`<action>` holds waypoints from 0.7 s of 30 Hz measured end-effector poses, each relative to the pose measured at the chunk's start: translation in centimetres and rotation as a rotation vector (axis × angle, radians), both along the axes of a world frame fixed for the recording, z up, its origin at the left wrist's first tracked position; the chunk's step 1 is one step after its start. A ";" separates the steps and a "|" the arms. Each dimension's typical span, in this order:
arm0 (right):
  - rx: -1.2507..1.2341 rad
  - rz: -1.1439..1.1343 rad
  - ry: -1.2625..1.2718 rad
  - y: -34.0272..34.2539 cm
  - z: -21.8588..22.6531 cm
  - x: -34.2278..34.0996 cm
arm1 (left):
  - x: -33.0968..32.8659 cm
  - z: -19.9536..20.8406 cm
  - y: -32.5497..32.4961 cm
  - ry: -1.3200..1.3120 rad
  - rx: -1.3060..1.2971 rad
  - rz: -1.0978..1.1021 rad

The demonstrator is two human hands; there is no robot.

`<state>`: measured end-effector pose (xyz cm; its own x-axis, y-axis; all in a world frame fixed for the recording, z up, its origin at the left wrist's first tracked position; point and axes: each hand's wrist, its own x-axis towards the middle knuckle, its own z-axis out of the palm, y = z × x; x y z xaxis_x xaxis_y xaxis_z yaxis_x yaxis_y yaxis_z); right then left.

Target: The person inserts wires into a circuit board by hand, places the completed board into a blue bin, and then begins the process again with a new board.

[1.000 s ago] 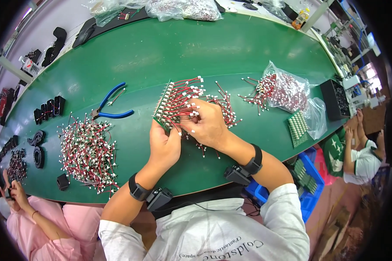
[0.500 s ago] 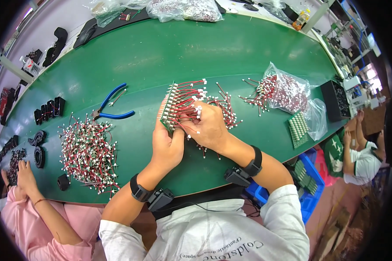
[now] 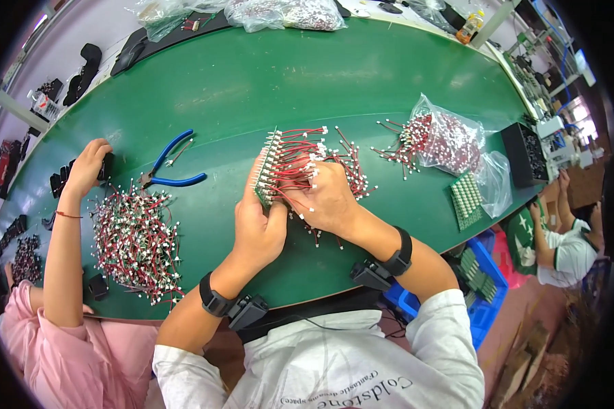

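My left hand (image 3: 259,228) grips a green circuit board panel (image 3: 267,167), which is held tilted on edge above the green table. A row of red-and-black wire leads (image 3: 303,146) with white connectors sticks out from its right side. My right hand (image 3: 331,198) is closed among the lower leads, its fingers pinching at a wire lead close to the board; the fingertips are partly hidden by wires. Behind and beside my right hand, loose wire leads (image 3: 355,167) lie on the table.
Blue-handled pliers (image 3: 177,180) lie left, beyond a heap of wired small boards (image 3: 136,242). A co-worker's hand (image 3: 89,167) reaches over black parts. Rightward are a plastic bag of leads (image 3: 457,143), another panel (image 3: 466,201), a black bin (image 3: 523,155) and a blue crate (image 3: 490,307).
The co-worker's arm at left has reached forward to the black parts. My hands stay nearly in place on the panel and leads; the view shifts slightly.
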<state>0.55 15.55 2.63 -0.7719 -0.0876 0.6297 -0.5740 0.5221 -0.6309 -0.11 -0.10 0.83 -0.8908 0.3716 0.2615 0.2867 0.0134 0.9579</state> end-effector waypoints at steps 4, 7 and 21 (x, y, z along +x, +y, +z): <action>0.016 0.047 -0.095 0.5 0.1 0.2 | 0.1 0.3 0.0 -0.061 0.037 -0.010; -0.055 -0.027 -0.196 0.5 -0.4 0.0 | -0.1 -0.3 0.1 -0.114 0.150 0.049; -0.371 0.162 -0.585 0.2 0.5 0.5 | -1.2 -0.6 0.0 -0.211 0.327 0.187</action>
